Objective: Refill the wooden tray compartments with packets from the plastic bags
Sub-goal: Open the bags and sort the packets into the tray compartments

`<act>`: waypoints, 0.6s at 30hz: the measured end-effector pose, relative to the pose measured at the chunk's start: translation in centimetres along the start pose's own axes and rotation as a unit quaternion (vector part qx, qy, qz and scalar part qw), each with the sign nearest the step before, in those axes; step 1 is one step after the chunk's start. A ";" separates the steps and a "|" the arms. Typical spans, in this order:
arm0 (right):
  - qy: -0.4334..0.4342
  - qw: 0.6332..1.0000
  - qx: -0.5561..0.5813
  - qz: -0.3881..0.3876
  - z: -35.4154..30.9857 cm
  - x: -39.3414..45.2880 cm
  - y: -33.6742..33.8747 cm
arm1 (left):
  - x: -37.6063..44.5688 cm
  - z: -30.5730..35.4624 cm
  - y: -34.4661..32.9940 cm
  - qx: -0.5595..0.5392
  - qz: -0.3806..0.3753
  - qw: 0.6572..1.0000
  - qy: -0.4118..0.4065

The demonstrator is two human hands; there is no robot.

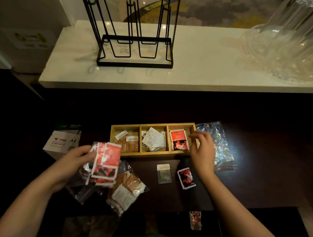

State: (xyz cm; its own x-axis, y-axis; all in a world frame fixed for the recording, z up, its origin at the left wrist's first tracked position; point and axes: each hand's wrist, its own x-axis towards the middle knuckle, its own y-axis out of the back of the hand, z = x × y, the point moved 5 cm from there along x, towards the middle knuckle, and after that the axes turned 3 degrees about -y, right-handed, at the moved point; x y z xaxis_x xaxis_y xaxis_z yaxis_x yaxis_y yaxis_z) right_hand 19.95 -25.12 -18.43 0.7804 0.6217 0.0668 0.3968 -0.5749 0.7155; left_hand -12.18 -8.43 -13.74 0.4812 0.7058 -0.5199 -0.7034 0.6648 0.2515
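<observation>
A wooden tray with three compartments lies on the dark table. Brown packets fill the left one, white packets the middle, red packets the right. My left hand grips a stack of red packets left of the tray, above a plastic bag. My right hand hovers at the tray's right end, fingers loosely curled over the right compartment, holding nothing that I can see. A bag of brown packets lies in front of the tray.
A grey-green packet and a red-black packet lie loose in front of the tray. A crinkled clear bag sits right of it, an A4 paper box at left. A white ledge behind carries a black wire rack and glassware.
</observation>
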 end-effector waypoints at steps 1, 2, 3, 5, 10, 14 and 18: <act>0.011 0.999 0.026 -0.016 -1.2 0.2 -0.2 | -0.1 0.6 -0.5 -0.073 -0.002 0.997 0.012; 0.018 0.998 0.051 -0.037 -2.3 0.3 -0.5 | 0.0 1.0 -1.2 -0.131 -0.003 0.991 0.022; 0.012 0.994 0.084 -0.070 -3.4 0.3 -1.1 | 0.3 1.4 -2.0 -0.178 -0.004 0.984 0.026; -0.043 0.964 0.186 -0.187 -5.8 -0.6 -2.5 | 0.9 1.9 -4.1 -0.264 0.004 0.964 0.034; -0.108 0.824 0.387 -0.399 -10.9 -4.3 -4.4 | 1.6 3.3 -8.2 -0.364 0.023 0.931 0.033; -0.143 0.824 0.379 -0.396 -11.5 -3.9 -4.2 | 1.5 4.3 -8.8 -0.357 -0.005 0.934 0.003; -0.191 0.798 0.429 -0.378 -10.9 -3.3 -4.2 | 1.3 4.0 -9.0 -0.402 -0.030 0.915 0.031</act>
State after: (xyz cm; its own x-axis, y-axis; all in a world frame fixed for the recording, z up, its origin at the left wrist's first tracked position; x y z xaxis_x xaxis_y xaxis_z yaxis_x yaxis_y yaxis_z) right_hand 10.42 -18.97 -14.13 0.1860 0.8504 -0.4921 0.8812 -0.3659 -0.2992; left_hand -3.16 -12.58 -13.44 0.5188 0.6425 -0.5639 -0.8458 0.2901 -0.4476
